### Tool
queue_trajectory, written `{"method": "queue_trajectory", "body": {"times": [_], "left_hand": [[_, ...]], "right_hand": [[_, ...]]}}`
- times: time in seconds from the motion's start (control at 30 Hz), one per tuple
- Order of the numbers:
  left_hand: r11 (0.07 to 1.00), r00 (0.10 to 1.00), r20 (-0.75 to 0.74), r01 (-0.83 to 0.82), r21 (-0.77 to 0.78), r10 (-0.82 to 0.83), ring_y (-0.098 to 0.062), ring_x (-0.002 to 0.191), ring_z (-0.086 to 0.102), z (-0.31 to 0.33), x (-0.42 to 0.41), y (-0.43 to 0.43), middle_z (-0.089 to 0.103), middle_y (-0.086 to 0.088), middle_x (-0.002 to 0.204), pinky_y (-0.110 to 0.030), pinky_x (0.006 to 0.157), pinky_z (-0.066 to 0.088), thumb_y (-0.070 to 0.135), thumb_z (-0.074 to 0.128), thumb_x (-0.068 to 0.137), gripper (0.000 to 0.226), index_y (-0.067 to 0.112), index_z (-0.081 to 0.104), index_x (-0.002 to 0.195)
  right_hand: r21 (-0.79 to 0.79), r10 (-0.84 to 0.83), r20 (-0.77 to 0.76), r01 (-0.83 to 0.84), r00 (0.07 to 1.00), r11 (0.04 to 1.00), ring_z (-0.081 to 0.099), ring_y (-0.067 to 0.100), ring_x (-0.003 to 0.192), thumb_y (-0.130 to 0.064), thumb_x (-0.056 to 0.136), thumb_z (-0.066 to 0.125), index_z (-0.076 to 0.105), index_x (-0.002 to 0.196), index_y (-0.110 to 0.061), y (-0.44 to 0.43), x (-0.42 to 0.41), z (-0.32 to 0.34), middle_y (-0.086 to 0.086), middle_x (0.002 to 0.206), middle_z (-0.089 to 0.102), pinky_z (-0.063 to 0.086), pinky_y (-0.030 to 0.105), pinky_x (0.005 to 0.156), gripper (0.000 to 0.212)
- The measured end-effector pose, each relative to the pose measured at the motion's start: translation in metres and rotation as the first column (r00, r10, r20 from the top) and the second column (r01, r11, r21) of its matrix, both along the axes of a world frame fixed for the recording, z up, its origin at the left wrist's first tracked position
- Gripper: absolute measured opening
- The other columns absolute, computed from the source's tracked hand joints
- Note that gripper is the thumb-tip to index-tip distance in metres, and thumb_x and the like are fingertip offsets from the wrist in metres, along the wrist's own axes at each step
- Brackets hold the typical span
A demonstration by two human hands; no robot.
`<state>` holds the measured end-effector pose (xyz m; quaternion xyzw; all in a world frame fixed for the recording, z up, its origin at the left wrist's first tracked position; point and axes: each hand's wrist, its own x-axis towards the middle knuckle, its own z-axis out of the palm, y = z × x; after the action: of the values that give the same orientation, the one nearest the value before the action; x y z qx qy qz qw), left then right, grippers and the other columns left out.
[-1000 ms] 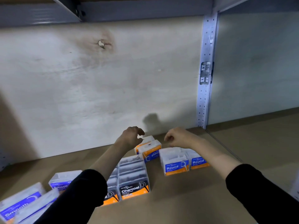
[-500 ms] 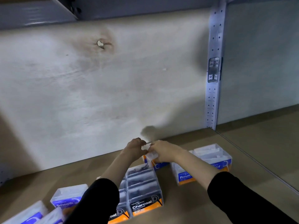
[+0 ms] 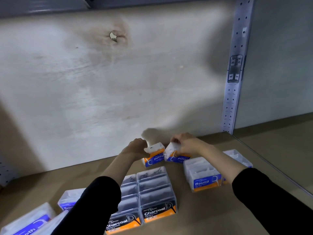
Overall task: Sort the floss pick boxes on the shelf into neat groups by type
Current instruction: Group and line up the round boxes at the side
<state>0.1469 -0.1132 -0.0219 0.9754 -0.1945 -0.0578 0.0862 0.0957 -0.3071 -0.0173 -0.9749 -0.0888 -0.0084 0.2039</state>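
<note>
Two clear "Round" floss pick boxes with blue and orange labels stand upside down at the back of the shelf. My left hand [image 3: 137, 147] grips the left Round box [image 3: 155, 156] from its left side. My right hand [image 3: 185, 144] holds the right Round box [image 3: 176, 156] from above, tilted off the shelf. More Round boxes [image 3: 203, 177] stand in a row to the right, under my right forearm. Black Charcoal boxes [image 3: 155, 195] form two rows in the middle. Blue Smooth boxes [image 3: 32, 221] lie at the lower left.
The brown shelf board [image 3: 203, 214] ends at a pale back wall [image 3: 101, 90]. A perforated metal upright [image 3: 235, 73] stands at the right, with another shelf bay beyond it. A shelf beam runs overhead.
Both hands closed onto the two rear Round boxes. They now hold one box each, slightly apart, and the right box has been tipped up. The camera has moved closer and shifted left.
</note>
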Motion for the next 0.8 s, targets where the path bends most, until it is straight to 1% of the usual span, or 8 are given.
{"method": "queue_trajectory", "body": {"times": [0.17,0.27,0.37,0.43,0.53,0.6,0.67,0.8], "left_hand": [[0.998,0.998,-0.007,0.058,0.006,-0.058,-0.025,0.126,0.047,-0.001,0.006,-0.021,0.049,-0.011,0.138,-0.032,0.105,0.039,0.025,0.066,0.085,0.058,0.008,0.044,0.136],[0.997,0.997,0.002,0.077,0.004,-0.077,-0.026,0.125,0.048,-0.007,0.008,-0.036,0.049,-0.011,0.138,-0.033,0.104,0.04,0.027,0.066,0.085,0.058,0.01,0.046,0.136],[0.993,0.997,0.018,0.074,-0.088,-0.073,-0.026,0.119,0.054,-0.01,0.011,-0.043,0.056,-0.011,0.131,-0.033,0.1,0.044,0.023,0.07,0.081,0.052,0.009,0.053,0.129],[0.985,0.997,0.068,0.052,-0.166,-0.041,-0.028,0.116,0.055,-0.007,0.012,-0.04,0.059,-0.012,0.127,-0.033,0.097,0.043,0.024,0.071,0.08,0.051,0.007,0.055,0.125],[0.927,0.993,0.107,-0.008,-0.376,0.052,-0.032,0.104,0.059,-0.006,0.015,-0.028,0.063,-0.018,0.112,-0.034,0.081,0.044,0.022,0.074,0.077,0.045,0.001,0.056,0.112],[0.854,0.991,0.033,-0.096,-0.512,0.131,-0.028,0.091,0.056,-0.009,0.015,-0.018,0.059,-0.014,0.099,-0.037,0.076,0.044,0.018,0.075,0.077,0.037,0.006,0.05,0.101],[0.813,0.983,-0.058,-0.175,-0.556,0.172,-0.024,0.088,0.052,-0.017,0.016,-0.005,0.054,-0.009,0.097,-0.039,0.078,0.046,0.016,0.074,0.077,0.037,0.009,0.043,0.096],[0.783,0.97,-0.199,-0.233,-0.577,0.142,-0.021,0.091,0.049,-0.029,0.015,0.018,0.053,-0.01,0.101,-0.025,0.071,0.043,0.011,0.072,0.079,0.037,0.009,0.043,0.101]], "right_hand": [[0.112,-0.074,-0.024,0.076,0.997,0.991,0.054,0.017,0.096,-0.016,0.073,0.076,0.052,0.118,-0.008,-0.014,0.002,0.0,0.01,0.122,0.059,0.046,0.028,0.082,0.051],[0.214,-0.102,-0.033,0.107,0.994,0.971,0.051,0.015,0.096,-0.011,0.074,0.074,0.052,0.12,-0.008,-0.021,0.002,-0.002,0.011,0.123,0.058,0.044,0.026,0.081,0.05],[0.319,-0.138,-0.042,0.144,0.99,0.937,0.057,0.021,0.106,-0.007,0.076,0.072,0.053,0.121,-0.009,-0.03,0.001,-0.007,0.011,0.126,0.057,0.048,0.029,0.087,0.049],[0.361,-0.196,-0.052,0.202,0.979,0.91,0.059,0.022,0.104,-0.006,0.075,0.073,0.055,0.119,-0.007,-0.035,0.0,-0.011,0.012,0.123,0.059,0.049,0.031,0.088,0.047],[0.381,-0.297,-0.068,0.3,0.953,0.875,0.055,0.019,0.096,-0.009,0.074,0.074,0.053,0.113,-0.004,-0.041,-0.003,-0.017,0.009,0.111,0.058,0.048,0.028,0.077,0.045],[0.403,-0.351,-0.086,0.355,0.932,0.844,0.051,0.015,0.09,-0.011,0.073,0.074,0.051,0.105,-0.008,-0.044,-0.004,-0.02,0.004,0.102,0.054,0.041,0.022,0.064,0.039],[0.402,-0.382,-0.101,0.389,0.919,0.829,0.05,0.016,0.085,-0.012,0.073,0.074,0.046,0.094,-0.011,-0.048,-0.003,-0.022,0.004,0.097,0.053,0.037,0.019,0.056,0.035],[0.27,-0.377,-0.182,0.415,0.908,0.869,0.051,0.016,0.082,-0.015,0.073,0.074,0.046,0.086,-0.013,-0.056,-0.005,-0.012,0.005,0.094,0.054,0.038,0.02,0.057,0.03]]}}
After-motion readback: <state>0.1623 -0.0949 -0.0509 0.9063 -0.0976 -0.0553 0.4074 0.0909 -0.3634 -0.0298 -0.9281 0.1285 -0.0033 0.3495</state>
